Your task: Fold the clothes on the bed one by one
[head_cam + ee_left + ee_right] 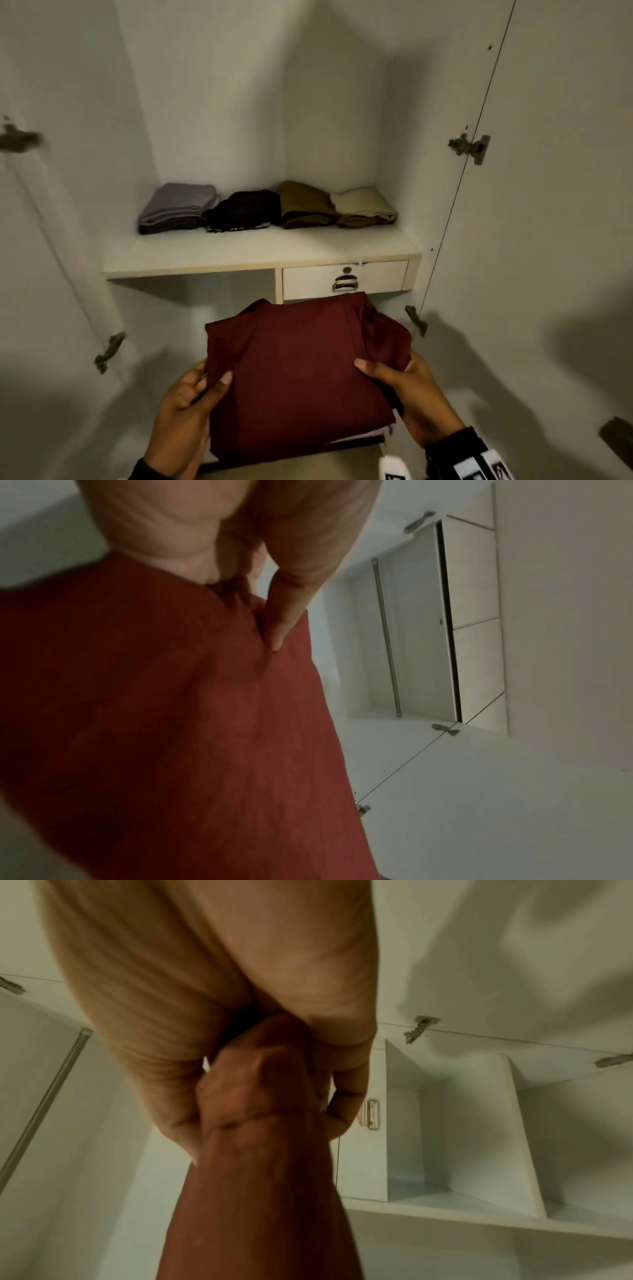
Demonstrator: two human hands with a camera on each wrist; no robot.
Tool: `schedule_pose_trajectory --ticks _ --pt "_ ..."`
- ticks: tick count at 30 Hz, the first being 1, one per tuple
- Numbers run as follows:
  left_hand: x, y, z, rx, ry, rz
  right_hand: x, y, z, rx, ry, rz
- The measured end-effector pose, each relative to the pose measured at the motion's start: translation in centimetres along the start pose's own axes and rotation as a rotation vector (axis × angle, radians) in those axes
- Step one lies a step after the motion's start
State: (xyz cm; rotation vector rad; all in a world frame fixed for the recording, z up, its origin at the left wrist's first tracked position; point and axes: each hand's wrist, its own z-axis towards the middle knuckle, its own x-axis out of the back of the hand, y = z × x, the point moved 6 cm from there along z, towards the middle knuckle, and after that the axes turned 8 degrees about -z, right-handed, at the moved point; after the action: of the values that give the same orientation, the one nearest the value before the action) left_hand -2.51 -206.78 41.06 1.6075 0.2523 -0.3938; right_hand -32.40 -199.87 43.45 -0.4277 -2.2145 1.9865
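So the folded maroon garment [294, 370] sits in mid-air near the wardrobe shelf [239, 253], left hand [185, 411] and right hand [407, 397] each gripping a side edge. Looks soft and floppy, probably light; supporting it underneath should keep the folds together.

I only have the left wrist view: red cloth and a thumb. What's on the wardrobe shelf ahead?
Observer: Four folded piles sit on the shelf: grey pile, black pile, brown pile, beige pile.
Operator: Is the other hand helping?
Observer: Yes, the right hand grips the maroon garment opposite the left hand.
Operator: Anything under the shelf?
Observer: A closed drawer, just beyond the garment.
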Motion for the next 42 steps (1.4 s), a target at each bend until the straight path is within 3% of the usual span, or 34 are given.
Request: schedule_pose_trajectory --ticks 4,8,10,12,13,15,16,18,20,24,28,33,37,42 --pt "-4.6 -1.9 9.1 0.014 -0.103 0.124 3.6 0.5 6.4 0.016 0.138 0.029" --pt "-9.8 -2.0 19.5 -0.065 -0.23 0.292 6.7 0.5 15.2 -0.01 0.277 -0.028" --pt "-12.5 -0.5 23.9 -0.108 -0.287 0.307 7.2 -0.7 18.6 0.002 0.291 -0.023" --pt "-16.8 0.5 32.8 -0.151 -0.379 0.387 8.0 -2.5 25.0 0.016 0.327 0.047" --pt "-18.0 1.6 34.6 -0.199 -0.411 0.452 7.5 -3.2 25.2 0.001 0.347 0.101" --pt "-24.3 4.0 44.9 -0.312 -0.509 0.578 7.9 -6.1 31.8 -0.026 0.362 0.172" --pt "-26.4 5.1 46.9 -0.352 -0.548 0.683 7.5 -6.8 31.8 -0.037 0.347 0.193" --pt "-34.6 6.5 55.7 -0.417 -0.632 0.968 8.1 -8.6 37.6 -0.053 0.29 0.301" --pt "-41.0 7.3 60.9 -0.393 -0.684 1.154 8.0 -10.0 41.2 -0.072 0.264 0.366" --pt "-50.7 4.5 70.8 -0.379 -0.74 1.379 9.9 -10.5 51.1 -0.119 0.394 0.327" --pt "-52.9 -0.2 75.7 -0.345 -0.719 1.411 9.6 -8.4 57.4 -0.187 0.438 0.423" --pt "-55.6 -5.9 83.7 -0.397 -0.611 1.355 11.6 -7.2 66.3 -0.278 0.344 0.494" --pt "-55.6 -6.9 84.7 -0.47 -0.595 1.341 12.2 -7.0 67.6 -0.277 0.295 0.506" --pt "-55.1 -7.8 84.0 -0.447 -0.632 1.327 11.5 -6.3 66.6 -0.251 0.389 0.384"
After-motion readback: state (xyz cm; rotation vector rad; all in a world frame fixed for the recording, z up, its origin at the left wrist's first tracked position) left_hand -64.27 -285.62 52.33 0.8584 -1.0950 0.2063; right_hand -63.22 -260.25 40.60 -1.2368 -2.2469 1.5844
